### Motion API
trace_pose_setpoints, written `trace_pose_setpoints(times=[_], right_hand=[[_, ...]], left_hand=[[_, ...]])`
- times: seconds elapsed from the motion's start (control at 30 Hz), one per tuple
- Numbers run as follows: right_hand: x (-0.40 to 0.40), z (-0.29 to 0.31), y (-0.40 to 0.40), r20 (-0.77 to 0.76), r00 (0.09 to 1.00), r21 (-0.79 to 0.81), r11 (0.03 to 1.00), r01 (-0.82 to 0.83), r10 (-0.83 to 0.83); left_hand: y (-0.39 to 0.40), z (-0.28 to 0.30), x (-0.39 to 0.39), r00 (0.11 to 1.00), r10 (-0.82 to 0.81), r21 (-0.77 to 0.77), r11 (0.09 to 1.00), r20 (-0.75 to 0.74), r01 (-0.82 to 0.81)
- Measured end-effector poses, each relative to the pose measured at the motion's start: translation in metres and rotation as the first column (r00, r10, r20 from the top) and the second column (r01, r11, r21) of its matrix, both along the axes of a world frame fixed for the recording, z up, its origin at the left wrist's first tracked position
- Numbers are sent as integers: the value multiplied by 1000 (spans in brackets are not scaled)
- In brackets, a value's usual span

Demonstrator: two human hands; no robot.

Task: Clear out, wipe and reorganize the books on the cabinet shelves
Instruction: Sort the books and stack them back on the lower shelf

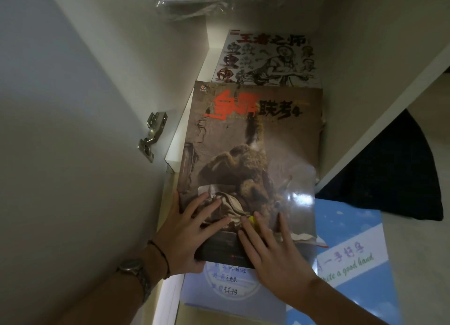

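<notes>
Two flat hands, left hand (185, 229) and right hand (272, 246), fingers straight atop brown book (250, 154).

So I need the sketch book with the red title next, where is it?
In the head view, the sketch book lies flat at the back of the shelf, its near edge tucked under the brown book that both hands press on.

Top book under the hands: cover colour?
Brown book: muddy brown cover, red and black title lettering. Head view, the only one.
</notes>
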State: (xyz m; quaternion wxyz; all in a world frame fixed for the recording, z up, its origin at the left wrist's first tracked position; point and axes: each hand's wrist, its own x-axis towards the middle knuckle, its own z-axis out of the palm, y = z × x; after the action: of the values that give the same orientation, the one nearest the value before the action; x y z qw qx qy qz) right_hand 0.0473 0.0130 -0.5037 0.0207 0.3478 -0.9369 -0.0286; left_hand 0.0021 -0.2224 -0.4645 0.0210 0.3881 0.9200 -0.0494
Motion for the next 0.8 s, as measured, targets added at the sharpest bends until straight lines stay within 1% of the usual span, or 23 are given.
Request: trace_pose_setpoints(times=[0.17, 0.27, 0.33, 0.43, 0.6, 0.7, 0.8], right_hand=[[2, 1, -2, 49, 998, 17, 999, 41, -42], [-7, 10, -6, 33, 997, 35, 997, 68, -69], [-16, 17, -7, 16, 997, 18, 997, 81, -81], [-30, 29, -5, -21, 993, 6, 993, 114, -114], [-53, 55, 14, -92, 987, 73, 988, 139, -132], [-69, 74, 24, -66, 977, 93, 974, 208, -202], [-89, 91, 27, 33, 942, 120, 937, 329, -335]], left_hand=[[0, 4, -7, 999, -24, -32, 999, -45, 23], [-4, 16, -25, 990, -108, -50, 993, -92, 104], [-6, 25, -41, 981, -162, -63, 986, -104, 157], [-8, 39, -58, 974, -180, 17, 983, -135, 184], [2, 61, -82, 958, -219, 115, 963, -183, 242], [9, 72, -98, 958, -209, 188, 951, -196, 246], [15, 80, -111, 959, -147, 199, 960, -242, 197]])
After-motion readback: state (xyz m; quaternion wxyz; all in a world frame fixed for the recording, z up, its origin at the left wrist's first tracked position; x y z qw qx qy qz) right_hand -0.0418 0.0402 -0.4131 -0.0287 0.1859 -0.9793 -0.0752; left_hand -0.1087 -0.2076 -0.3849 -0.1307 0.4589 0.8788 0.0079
